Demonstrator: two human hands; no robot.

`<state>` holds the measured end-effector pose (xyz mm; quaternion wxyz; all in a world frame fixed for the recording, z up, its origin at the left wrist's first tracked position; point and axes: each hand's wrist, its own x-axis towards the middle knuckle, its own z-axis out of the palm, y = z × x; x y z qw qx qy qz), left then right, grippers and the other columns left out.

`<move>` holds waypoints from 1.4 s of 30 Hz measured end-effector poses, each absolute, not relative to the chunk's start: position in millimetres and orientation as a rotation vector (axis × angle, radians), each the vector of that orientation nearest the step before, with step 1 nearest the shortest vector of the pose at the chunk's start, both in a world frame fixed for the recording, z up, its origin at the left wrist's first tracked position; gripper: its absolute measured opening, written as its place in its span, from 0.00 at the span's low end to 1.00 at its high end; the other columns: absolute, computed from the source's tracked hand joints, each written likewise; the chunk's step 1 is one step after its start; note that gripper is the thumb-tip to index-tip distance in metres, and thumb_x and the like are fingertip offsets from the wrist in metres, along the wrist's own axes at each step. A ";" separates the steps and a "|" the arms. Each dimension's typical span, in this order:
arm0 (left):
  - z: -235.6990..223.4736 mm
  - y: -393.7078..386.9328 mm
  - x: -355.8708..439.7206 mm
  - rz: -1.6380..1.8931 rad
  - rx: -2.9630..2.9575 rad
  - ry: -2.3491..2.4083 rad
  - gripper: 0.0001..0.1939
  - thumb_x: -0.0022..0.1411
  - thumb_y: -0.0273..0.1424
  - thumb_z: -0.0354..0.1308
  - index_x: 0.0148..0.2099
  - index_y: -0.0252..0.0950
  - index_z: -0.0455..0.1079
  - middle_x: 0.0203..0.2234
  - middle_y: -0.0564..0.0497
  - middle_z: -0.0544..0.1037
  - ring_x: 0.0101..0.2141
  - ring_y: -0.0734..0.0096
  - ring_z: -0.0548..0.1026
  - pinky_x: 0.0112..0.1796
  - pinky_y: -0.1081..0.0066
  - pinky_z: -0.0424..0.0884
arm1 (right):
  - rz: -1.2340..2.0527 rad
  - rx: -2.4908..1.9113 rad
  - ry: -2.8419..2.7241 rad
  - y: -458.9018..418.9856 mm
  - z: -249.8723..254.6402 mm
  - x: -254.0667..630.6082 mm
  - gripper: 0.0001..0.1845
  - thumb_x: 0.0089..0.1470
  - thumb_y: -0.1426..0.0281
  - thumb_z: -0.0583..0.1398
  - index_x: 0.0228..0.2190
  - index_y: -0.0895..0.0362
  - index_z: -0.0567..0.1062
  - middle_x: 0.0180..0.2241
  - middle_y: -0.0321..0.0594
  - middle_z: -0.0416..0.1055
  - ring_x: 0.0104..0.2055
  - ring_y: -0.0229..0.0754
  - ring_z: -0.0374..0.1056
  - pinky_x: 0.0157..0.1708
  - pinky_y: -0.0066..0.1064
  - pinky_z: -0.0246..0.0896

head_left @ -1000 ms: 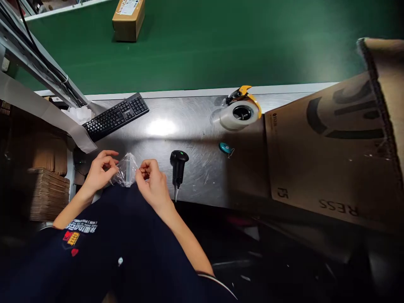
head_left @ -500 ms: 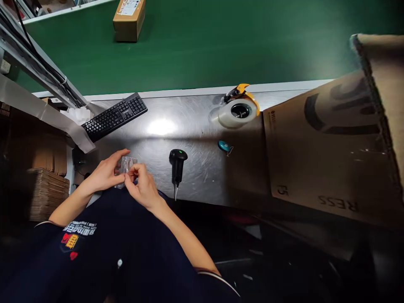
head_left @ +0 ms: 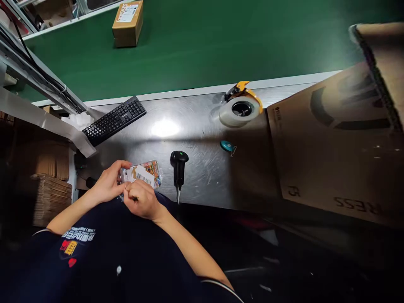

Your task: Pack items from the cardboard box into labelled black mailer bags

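Note:
Both my hands hold a small clear plastic packet (head_left: 143, 173) with an orange printed card and a white barcode label inside. They hold it low over the near edge of the steel table (head_left: 195, 139), close to my body. My left hand (head_left: 109, 183) grips the packet's left end with curled fingers. My right hand (head_left: 140, 201) is closed on its near edge from below. A black handheld barcode scanner (head_left: 179, 166) lies on the table just right of the packet.
A black keyboard (head_left: 115, 120) lies at the table's back left. A tape dispenser (head_left: 241, 107) and a small teal object (head_left: 226, 146) sit further right. A big cardboard box (head_left: 341, 139) fills the right side. Beyond is a green conveyor belt (head_left: 221, 38) carrying a small carton (head_left: 128, 23). Flat cardboard (head_left: 50, 195) is stacked at left.
My hands were apart, each on an end of a crumpled clear bag. They came together, and the packet now lies flat with its printed card and barcode label facing up.

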<state>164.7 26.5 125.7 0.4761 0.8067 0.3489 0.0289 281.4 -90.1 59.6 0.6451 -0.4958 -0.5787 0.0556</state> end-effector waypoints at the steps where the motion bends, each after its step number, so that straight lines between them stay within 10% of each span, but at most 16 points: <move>1: 123.4 25.3 165.8 0.107 1.973 0.856 0.19 0.61 0.37 0.65 0.52 0.40 0.69 0.53 0.44 0.79 0.51 0.56 0.79 0.46 0.62 0.78 | 0.085 -1.136 -1.363 -90.4 60.7 282.9 0.13 0.59 0.80 0.60 0.33 0.50 0.64 0.25 0.29 0.69 0.25 0.36 0.66 0.28 0.32 0.65; 15: 102.0 29.2 196.1 0.689 1.718 0.888 0.22 0.59 0.48 0.71 0.43 0.39 0.69 0.50 0.41 0.84 0.50 0.53 0.82 0.49 0.54 0.80 | -0.193 -1.337 -1.589 -82.4 101.2 311.6 0.07 0.60 0.76 0.61 0.34 0.51 0.72 0.28 0.35 0.74 0.29 0.41 0.67 0.29 0.35 0.65; 18: 108.0 35.0 198.4 0.823 1.768 0.918 0.23 0.61 0.52 0.69 0.42 0.39 0.69 0.49 0.41 0.84 0.50 0.54 0.82 0.50 0.52 0.79 | -0.237 -1.451 -1.175 -97.0 99.2 331.0 0.16 0.57 0.71 0.67 0.46 0.49 0.74 0.45 0.41 0.76 0.47 0.46 0.74 0.49 0.42 0.72; 22: 113.3 39.0 199.8 0.897 1.871 0.929 0.23 0.64 0.54 0.65 0.44 0.40 0.70 0.47 0.42 0.83 0.49 0.56 0.81 0.49 0.54 0.79 | 0.103 -1.420 -0.409 -100.8 89.5 350.8 0.40 0.56 0.60 0.69 0.65 0.44 0.59 0.71 0.48 0.54 0.74 0.54 0.53 0.66 0.59 0.63; 27: 114.9 43.7 198.6 0.896 2.044 0.728 0.20 0.66 0.49 0.66 0.52 0.41 0.75 0.48 0.44 0.81 0.49 0.58 0.80 0.50 0.55 0.79 | 0.502 -1.197 -0.244 -71.3 93.6 349.5 0.47 0.55 0.54 0.67 0.66 0.48 0.51 0.65 0.56 0.64 0.62 0.55 0.71 0.64 0.55 0.68; 42: 111.9 60.3 180.1 0.986 2.633 0.449 0.15 0.72 0.34 0.60 0.58 0.42 0.80 0.52 0.43 0.85 0.46 0.58 0.86 0.43 0.65 0.85 | 0.384 -1.368 -0.345 -65.9 103.9 345.6 0.42 0.56 0.56 0.68 0.62 0.49 0.52 0.57 0.48 0.70 0.52 0.46 0.74 0.58 0.46 0.71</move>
